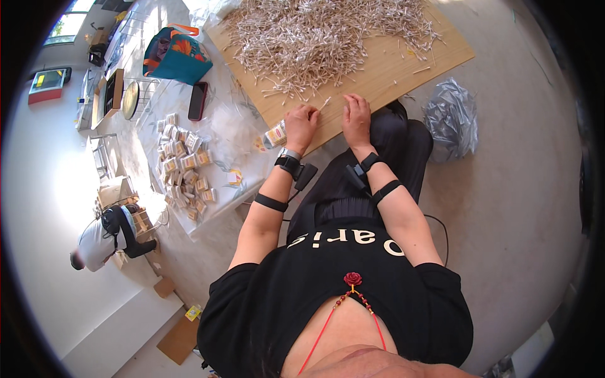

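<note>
A large heap of white cotton swabs covers much of the wooden board in front of me. At the board's near edge my left hand is closed in a pinch, with a cotton swab sticking out at its fingertips. Just left of that wrist lies a small clear packet of swabs with a printed label. My right hand rests at the same edge, fingers loosely bent and thumb apart, with nothing visible in it. A gap separates the two hands.
On the covered table to the left are many small packets, clear plastic bags, a phone and a teal bag. A grey plastic bag sits right of my knees. Another person sits far left.
</note>
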`<state>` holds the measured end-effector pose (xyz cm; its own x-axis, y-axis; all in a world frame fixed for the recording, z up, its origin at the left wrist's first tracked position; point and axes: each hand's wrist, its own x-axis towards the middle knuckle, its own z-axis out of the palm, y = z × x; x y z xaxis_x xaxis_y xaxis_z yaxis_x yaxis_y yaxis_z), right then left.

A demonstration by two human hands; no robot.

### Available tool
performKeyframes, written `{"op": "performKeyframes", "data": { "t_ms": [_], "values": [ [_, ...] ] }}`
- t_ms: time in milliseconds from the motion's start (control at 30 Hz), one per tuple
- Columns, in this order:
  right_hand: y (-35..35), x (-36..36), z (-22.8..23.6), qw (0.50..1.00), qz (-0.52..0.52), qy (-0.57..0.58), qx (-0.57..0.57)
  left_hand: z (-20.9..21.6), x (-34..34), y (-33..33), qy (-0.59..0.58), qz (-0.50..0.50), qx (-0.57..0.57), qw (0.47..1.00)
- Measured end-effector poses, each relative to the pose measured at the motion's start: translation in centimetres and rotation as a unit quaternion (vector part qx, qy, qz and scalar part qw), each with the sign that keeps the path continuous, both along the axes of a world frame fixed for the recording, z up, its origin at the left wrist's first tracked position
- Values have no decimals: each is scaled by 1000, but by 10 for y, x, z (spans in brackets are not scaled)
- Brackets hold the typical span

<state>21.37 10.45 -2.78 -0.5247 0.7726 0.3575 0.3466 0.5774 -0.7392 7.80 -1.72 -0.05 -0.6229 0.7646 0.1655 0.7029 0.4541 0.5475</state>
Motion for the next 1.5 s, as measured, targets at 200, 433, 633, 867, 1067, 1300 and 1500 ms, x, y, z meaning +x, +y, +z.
{"op": "performKeyframes", "data": {
  "t_ms": [200,433,633,867,1067,1300,1500],
  "values": [
    [-1,4,2,1000,28,-11,5,-7,-6,-4,-80,40,10,996],
    [-1,5,2,999,31,-15,1,-5,-2,-5,-95,57,11,994],
    [-1,4,3,999,34,-12,-7,-1,11,-3,-50,11,-1,999],
    [0,4,1,1000,15,1,-15,3,19,3,-36,-39,-16,998],
    [1,4,-5,1000,21,-20,2,-3,11,4,-113,-2,3,994],
    [-3,1,2,998,23,-59,30,-7,6,4,-130,11,-4,991],
    [-4,2,3,997,25,-57,40,-7,7,8,-115,52,-7,992]
  ]
}}
